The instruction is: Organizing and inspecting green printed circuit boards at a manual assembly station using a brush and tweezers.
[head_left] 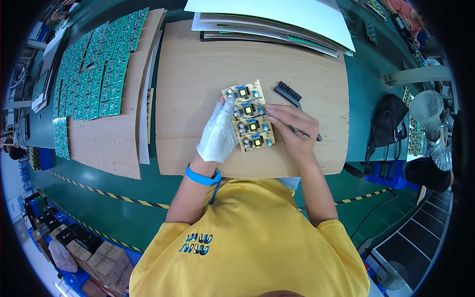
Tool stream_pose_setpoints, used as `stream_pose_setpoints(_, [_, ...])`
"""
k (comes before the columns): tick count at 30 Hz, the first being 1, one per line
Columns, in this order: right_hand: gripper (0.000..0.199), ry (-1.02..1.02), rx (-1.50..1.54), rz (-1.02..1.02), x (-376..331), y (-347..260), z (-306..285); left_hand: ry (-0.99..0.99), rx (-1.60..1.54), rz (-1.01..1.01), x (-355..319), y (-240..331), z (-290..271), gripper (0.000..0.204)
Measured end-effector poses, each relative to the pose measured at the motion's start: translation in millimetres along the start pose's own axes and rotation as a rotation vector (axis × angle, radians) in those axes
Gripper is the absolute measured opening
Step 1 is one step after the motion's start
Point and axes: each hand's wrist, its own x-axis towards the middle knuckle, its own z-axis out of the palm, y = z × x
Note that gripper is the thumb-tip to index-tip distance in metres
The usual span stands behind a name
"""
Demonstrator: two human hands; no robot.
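Observation:
A tan circuit board panel (255, 133) with several repeated sections of transformers, capacitors and blue parts lies slightly tilted on the cardboard. My left hand (217, 134), in a white glove, grips its left edge, with a fingertip near the upper left parts. In my bare right hand (300, 127) is a slim metal pair of tweezers (298, 130), pinched between the fingers. Their points reach over the board's upper middle; exactly what they touch is too small to tell. Just beyond the right hand lies a black brush (288, 92), bristles at the far end, its handle partly hidden beneath that hand.
A cardboard sheet (188, 99) covers the green bench in front of me. Rows of green circuit boards (94, 74) rest on cardboard at left. White sheets (277, 20) are stacked at the back. A black bag (388, 119) and a clear funnel-like cup (426, 109) stand at right.

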Motion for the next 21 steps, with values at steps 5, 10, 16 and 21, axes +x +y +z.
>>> stream_pose_setpoints(5, [0.023,0.03,-0.028,0.025,-0.6,-1.9,0.8,-0.019,0.016,0.023,-2.0,0.3,0.8,0.034])
stream_pose_setpoints(10, [0.023,0.011,0.003,0.039,-2.8,1.5,-0.5,-0.009,0.032,0.036,-2.2,0.1,1.2,0.033])
stream_pose_setpoints(16, [0.022,0.05,-0.041,0.007,-2.8,-6.2,-4.1,-0.058,-0.027,0.014,2.6,-1.6,-6.2,0.037])
stream_pose_setpoints(21, [0.021,0.121,0.058,0.207,-24.5,-14.2,-22.0,-0.058,-0.108,-0.044,1.9,1.3,-4.1,0.045])
